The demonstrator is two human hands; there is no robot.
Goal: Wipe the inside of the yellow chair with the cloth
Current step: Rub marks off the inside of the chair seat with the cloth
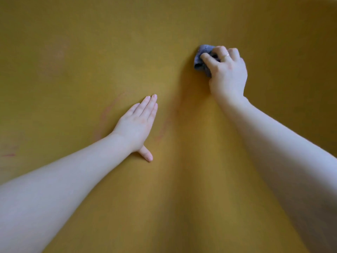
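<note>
Across the inside of the yellow chair (91,42), which fills the whole view, I count two bare arms, two hands and one cloth. Her left hand (135,125) lies flat on the yellow surface near the middle, four fingers straight and pressed together, pointing up and slightly right, thumb (146,154) stuck out to the side; it holds nothing. Up toward the right side, the right hand (227,72) has its fingers curled round a small bunched grey-blue cloth (201,59), pushing it against the chair. One thin ring (226,56) shows on a finger of that hand. Both forearms reach in from the bottom corners. Faint reddish marks (105,114) streak the yellow beside the left hand.
</note>
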